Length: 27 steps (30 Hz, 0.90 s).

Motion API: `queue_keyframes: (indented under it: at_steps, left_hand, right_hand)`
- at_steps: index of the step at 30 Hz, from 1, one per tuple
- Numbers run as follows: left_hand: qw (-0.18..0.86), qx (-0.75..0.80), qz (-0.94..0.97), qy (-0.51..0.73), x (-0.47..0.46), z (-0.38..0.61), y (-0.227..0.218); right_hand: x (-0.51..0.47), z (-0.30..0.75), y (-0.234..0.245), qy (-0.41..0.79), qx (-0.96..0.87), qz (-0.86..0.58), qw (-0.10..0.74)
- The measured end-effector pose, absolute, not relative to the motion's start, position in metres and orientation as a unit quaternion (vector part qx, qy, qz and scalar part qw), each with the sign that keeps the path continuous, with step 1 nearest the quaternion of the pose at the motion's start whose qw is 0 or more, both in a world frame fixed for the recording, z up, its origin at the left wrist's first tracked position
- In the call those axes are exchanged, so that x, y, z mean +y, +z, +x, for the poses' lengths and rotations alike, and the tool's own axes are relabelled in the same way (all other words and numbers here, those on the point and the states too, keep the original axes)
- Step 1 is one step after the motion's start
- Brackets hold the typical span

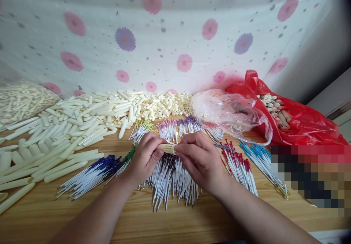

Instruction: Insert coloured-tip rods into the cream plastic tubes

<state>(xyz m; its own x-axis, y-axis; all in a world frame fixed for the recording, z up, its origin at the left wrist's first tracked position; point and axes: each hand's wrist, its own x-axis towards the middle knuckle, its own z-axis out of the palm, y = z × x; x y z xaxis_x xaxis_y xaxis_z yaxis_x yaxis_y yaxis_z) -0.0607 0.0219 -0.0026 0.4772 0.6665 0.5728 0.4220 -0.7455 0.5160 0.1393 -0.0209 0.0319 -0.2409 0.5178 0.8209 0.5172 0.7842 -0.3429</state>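
Over the refills in the middle of the table, my left hand (146, 154) pinches a cream slotted plastic pen part (166, 148) between thumb and fingers. My right hand (201, 160) has its fingertips closed at the right end of that part. A thin lavender stick (223, 147) sticks out to the right from behind my right hand, and its other end is hidden. Just above the pen part a small cream knob-like piece (176, 137) stands up between the hands. Beneath them lie white pen refills with dark ends (161, 183).
Cream tubes (90, 109) and short slotted pieces (161, 105) are heaped along the back. Blue-ended refills (87, 176) lie left, red-ended (240, 165) and light-blue-ended ones (259, 163) right. A clear bag (233, 114) and a red bag (309, 123) fill the back right.
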Motion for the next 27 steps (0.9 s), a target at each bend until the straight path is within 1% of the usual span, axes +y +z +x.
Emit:
queue_keyframes:
  at_steps: [7,12,16,24,27]
  left_hand:
    - [0.097,0.327,0.845,0.412,0.021,-0.061,-0.004]
    - [0.084,0.348,0.839,0.409,0.021,-0.060,-0.006]
    - [0.064,0.367,0.832,0.412,0.021,-0.057,-0.006]
    - [0.019,0.408,0.818,0.405,0.021,-0.058,-0.008]
    - [0.007,0.414,0.818,0.399,0.020,-0.059,-0.008]
  right_hand:
    - [-0.014,0.144,0.033,0.054,-0.782,-0.336,0.523]
    - [-0.009,0.148,0.030,0.083,-0.787,-0.334,0.512]
    - [-0.003,0.147,0.025,0.114,-0.776,-0.338,0.520]
    - [0.004,0.139,0.014,0.224,-0.705,-0.373,0.561]
    - [0.006,0.138,0.009,0.295,-0.666,-0.392,0.563]
